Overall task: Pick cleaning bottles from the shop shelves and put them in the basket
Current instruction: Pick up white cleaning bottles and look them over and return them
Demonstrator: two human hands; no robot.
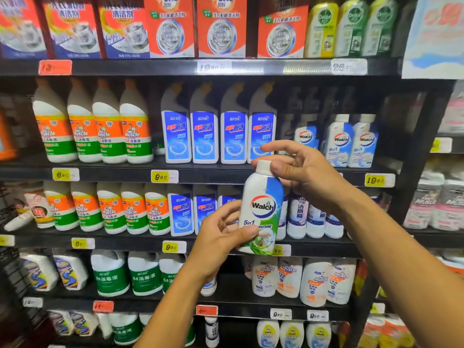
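Note:
A white, blue and green Walch bottle [262, 204] with a white cap is held upright in front of the shelves, at centre. My left hand [223, 237] grips its lower part from the left, thumb across the label's bottom. My right hand [301, 172] holds the cap and shoulder from the right, fingers spread above. More Walch bottles [351, 141] stand on the shelf behind, to the right. No basket is in view.
Dark shop shelves [200, 174] with yellow price tags hold rows of Mr Muscle bottles [95, 129], blue toilet-cleaner bottles [218, 131], green disinfectant jugs [128, 275] and red boxes [170, 26] on top. A second shelf unit stands at the right.

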